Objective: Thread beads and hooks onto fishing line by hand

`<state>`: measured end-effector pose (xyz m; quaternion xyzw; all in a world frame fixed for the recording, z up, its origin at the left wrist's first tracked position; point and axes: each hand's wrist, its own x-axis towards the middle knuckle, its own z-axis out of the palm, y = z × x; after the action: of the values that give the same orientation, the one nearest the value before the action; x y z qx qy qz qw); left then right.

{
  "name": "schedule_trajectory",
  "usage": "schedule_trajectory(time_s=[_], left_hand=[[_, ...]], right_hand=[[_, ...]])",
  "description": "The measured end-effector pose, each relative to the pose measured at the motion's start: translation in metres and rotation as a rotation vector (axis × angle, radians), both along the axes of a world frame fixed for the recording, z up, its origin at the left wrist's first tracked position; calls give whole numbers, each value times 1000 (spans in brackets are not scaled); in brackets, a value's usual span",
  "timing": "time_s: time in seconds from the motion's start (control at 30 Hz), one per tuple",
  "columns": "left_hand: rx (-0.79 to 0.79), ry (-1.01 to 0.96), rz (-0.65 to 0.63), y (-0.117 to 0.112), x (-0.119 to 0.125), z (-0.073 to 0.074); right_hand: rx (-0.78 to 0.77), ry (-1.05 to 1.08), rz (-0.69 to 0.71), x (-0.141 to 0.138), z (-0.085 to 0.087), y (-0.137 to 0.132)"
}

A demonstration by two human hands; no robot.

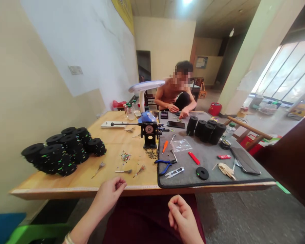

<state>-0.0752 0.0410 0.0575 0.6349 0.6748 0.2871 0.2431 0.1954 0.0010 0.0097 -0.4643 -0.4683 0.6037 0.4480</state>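
My left hand (112,189) is at the table's front edge, thumb and fingers pinched together. Over my lap, my right hand (181,217) is closed with curled fingers. Anything in either pinch is too small or hidden to make out. Nearest my left hand lie small tufted pieces with thin stems (124,171). Beyond them are a scatter of coloured beads (125,156) and a pile of small dark bits (151,154). Above my right hand, on the grey mat (185,179), lie silver thread snips (175,173), blue-handled pliers (165,166) and a flat black foam ring (202,173).
Stacked black foam spools (63,149) fill the table's left; more black rolls (205,128) stand right. A black counter device (149,134) stands mid-table before a white lamp (147,86). A co-worker (176,91) sits opposite, hands on the mat. A red lighter (223,157) lies right.
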Motion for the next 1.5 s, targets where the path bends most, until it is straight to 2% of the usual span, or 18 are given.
schedule_trajectory(time_s=[0.17,0.47,0.6,0.7,0.83,0.9,0.97,1.07,1.13,1.2,1.33,1.43,1.5], left_hand=[[7,265,7,17,1,0],[-11,390,34,70,15,11],[-21,416,55,80,17,13],[14,385,46,70,17,15],[56,241,-26,33,32,17],[-13,-145,-119,8,50,13],[-197,-471,-171,-16,72,5],[-407,-861,-102,-37,101,-7],[-421,-1003,-55,-40,112,-12],[-382,-1027,-53,-37,115,-13],[-324,-924,-140,-30,110,-10],[-272,-773,-196,-32,107,-9],[-212,-622,-226,-35,105,-11]], right_hand=[[-163,146,-57,5,-2,4],[-213,194,-14,-5,-2,11],[-206,208,-18,-6,-7,8],[-179,219,-39,-7,-8,4],[-150,210,-73,-10,-5,1],[-140,196,-85,-11,-1,-1],[-126,169,-85,-13,1,-3],[-92,115,-48,-15,0,-6],[-46,70,-18,-16,-4,-9],[9,16,1,-16,-7,-11],[81,-85,64,-11,-7,-12],[146,-176,91,-3,-2,-7],[207,-238,33,2,1,-3]])
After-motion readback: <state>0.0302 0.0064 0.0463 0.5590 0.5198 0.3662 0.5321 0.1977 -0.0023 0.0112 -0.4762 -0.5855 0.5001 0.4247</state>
